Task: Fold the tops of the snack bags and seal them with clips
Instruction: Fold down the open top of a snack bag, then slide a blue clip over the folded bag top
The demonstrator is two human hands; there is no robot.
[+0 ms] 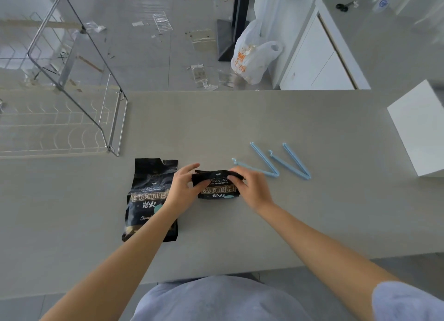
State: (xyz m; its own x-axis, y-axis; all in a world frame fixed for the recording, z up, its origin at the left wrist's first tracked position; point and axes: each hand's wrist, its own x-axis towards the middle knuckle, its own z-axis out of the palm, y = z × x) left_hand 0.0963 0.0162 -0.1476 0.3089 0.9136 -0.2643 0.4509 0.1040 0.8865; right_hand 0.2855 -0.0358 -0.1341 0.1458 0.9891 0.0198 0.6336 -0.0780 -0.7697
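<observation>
A small black snack bag (217, 188) sits in the middle of the grey table, its top folded down. My left hand (183, 188) pinches the fold's left end and my right hand (249, 188) pinches its right end. A second, larger black bag (149, 195) lies flat to the left with its torn top unfolded; my left forearm crosses its lower right part. Two light blue clips lie hinged open in V shapes just right of my right hand, one nearer (262, 165) and one farther right (294, 163).
A wire dish rack (72, 85) stands at the table's far left. A white box (420, 126) sits at the right edge. Beyond the table's far edge the floor holds a white plastic bag (252, 56) and scattered wrappers. The table's near edge (216, 270) runs close to my body.
</observation>
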